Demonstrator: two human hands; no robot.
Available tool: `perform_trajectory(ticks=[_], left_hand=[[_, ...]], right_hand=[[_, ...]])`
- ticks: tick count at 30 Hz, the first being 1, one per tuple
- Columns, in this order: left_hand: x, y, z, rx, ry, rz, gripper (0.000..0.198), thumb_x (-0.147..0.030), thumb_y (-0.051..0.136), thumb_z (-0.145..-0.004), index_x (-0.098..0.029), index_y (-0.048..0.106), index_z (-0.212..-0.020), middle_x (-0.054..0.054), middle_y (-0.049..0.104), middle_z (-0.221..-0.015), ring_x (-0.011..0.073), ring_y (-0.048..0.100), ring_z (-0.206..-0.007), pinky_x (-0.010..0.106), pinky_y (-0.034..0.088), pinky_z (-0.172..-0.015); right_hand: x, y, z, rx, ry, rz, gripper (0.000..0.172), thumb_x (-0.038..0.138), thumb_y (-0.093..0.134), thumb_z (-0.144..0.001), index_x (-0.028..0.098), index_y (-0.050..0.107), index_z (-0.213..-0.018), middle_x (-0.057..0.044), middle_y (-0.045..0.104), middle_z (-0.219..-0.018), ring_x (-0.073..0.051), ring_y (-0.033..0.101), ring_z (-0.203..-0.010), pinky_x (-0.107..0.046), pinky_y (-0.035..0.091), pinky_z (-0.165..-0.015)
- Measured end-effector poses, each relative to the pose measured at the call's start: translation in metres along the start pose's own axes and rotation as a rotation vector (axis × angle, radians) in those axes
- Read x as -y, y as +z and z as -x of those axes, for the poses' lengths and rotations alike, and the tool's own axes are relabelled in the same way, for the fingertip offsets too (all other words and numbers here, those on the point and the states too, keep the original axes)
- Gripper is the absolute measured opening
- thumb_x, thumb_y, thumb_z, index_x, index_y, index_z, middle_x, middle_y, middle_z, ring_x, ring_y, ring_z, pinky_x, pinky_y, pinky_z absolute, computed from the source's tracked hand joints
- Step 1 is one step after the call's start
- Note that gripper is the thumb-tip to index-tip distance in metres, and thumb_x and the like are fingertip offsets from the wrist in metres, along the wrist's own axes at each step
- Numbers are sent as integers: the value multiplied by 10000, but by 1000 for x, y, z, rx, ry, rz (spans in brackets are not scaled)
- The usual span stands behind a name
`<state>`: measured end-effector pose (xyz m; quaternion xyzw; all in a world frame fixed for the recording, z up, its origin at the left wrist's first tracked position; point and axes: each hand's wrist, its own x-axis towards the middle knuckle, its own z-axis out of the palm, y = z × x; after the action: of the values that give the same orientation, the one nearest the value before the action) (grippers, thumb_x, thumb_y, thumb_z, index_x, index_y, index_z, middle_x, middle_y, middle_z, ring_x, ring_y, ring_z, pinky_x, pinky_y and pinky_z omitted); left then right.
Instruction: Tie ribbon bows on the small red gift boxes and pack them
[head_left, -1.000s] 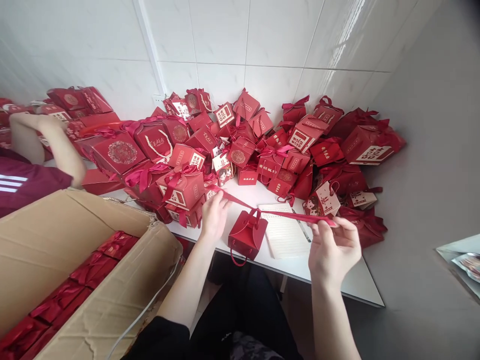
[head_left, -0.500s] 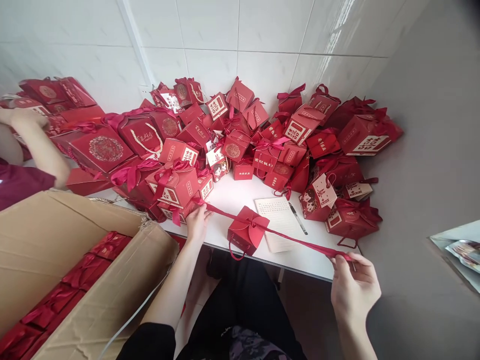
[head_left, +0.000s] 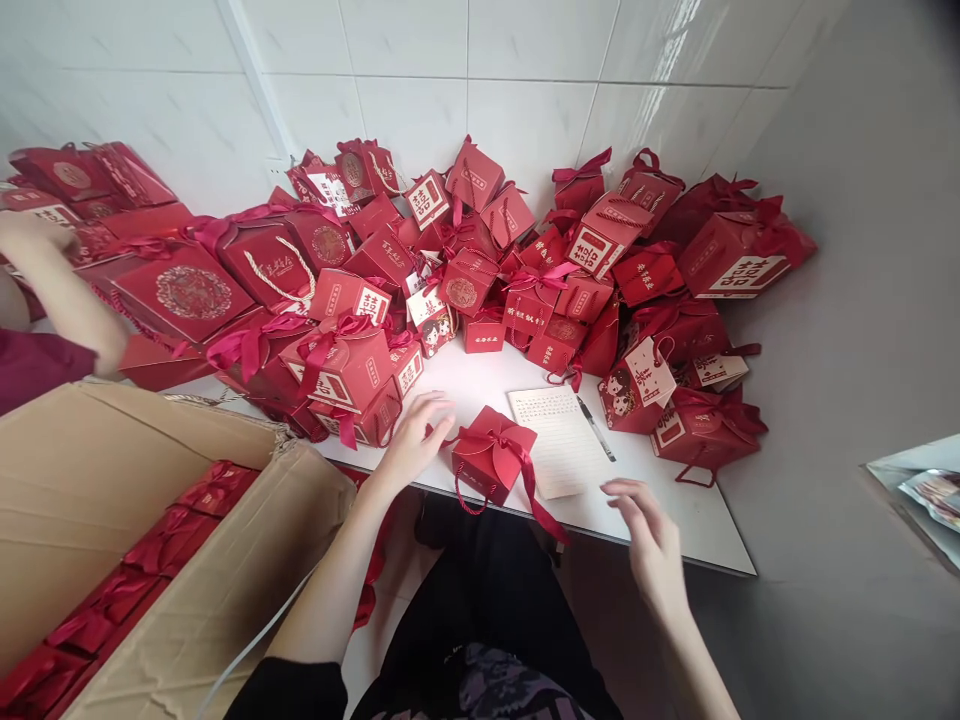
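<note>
A small red gift box (head_left: 480, 468) with a petal-folded top and a twisted cord handle stands at the front edge of the white table (head_left: 442, 385). Across its top runs a dark red ribbon (head_left: 534, 490), whose right end hangs loosely over the table edge. Just left of the box, my left hand (head_left: 420, 435) is open with its fingers apart, holding nothing I can see. My right hand (head_left: 649, 535) is open too, empty, at the front edge right of the box. Behind the box lies a lined notepad (head_left: 559, 440) with handwriting, a pen (head_left: 596, 430) on its right side.
Many red gift boxes (head_left: 472, 280) are piled along the tiled wall and to the right. A large cardboard carton (head_left: 225, 570) at the left front holds more red boxes (head_left: 150, 560). Another person's arm (head_left: 67, 290) reaches in at far left. A grey wall bounds the right.
Both hands have let go of the ribbon, which was stretched taut and now droops at the right. My right hand has moved left, my left hand slightly right toward the box.
</note>
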<state>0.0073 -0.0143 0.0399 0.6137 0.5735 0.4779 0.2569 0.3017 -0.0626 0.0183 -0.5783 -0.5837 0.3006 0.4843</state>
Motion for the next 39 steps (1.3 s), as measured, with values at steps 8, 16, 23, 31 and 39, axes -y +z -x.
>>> perform_trajectory(ticks=[8, 16, 23, 31, 39], left_hand=[[-1, 4, 7, 462, -154, 43, 326, -432, 489, -814, -180, 430, -617, -50, 415, -593, 111, 430, -575, 237, 340, -566], [11, -10, 25, 636, -357, 410, 345, -413, 570, -754, -181, 371, -595, -38, 497, -528, 114, 513, -529, 217, 318, -500], [30, -7, 22, 635, -356, 523, 366, -434, 582, -759, -167, 405, -581, -27, 513, -557, 95, 473, -529, 219, 322, -510], [44, -5, 19, 609, -374, 644, 431, -461, 630, -713, -173, 358, -546, -17, 532, -566, 113, 500, -543, 232, 328, -515], [47, 3, 18, 577, -383, 575, 418, -444, 572, -711, -193, 285, -540, -33, 447, -515, 108, 446, -503, 239, 312, -489]], right_hand=[[25, 69, -41, 596, 182, -127, 396, 561, 443, -829, 190, 483, -699, 17, 532, -667, -142, 490, -657, -284, 393, -664], [21, 72, -58, 767, 339, -490, 393, 452, 695, -688, 180, 433, -580, 68, 438, -531, -66, 359, -504, -215, 265, -522], [13, 69, -62, 791, 508, -603, 342, 386, 754, -655, 181, 484, -603, 23, 584, -569, -62, 437, -496, -193, 265, -465], [10, 66, -59, 702, 564, -612, 369, 357, 811, -577, 170, 493, -562, 39, 570, -537, -84, 565, -554, -214, 399, -580], [6, 64, -68, 617, 506, -506, 392, 400, 772, -628, 188, 445, -590, 27, 589, -532, -102, 529, -446, -236, 365, -479]])
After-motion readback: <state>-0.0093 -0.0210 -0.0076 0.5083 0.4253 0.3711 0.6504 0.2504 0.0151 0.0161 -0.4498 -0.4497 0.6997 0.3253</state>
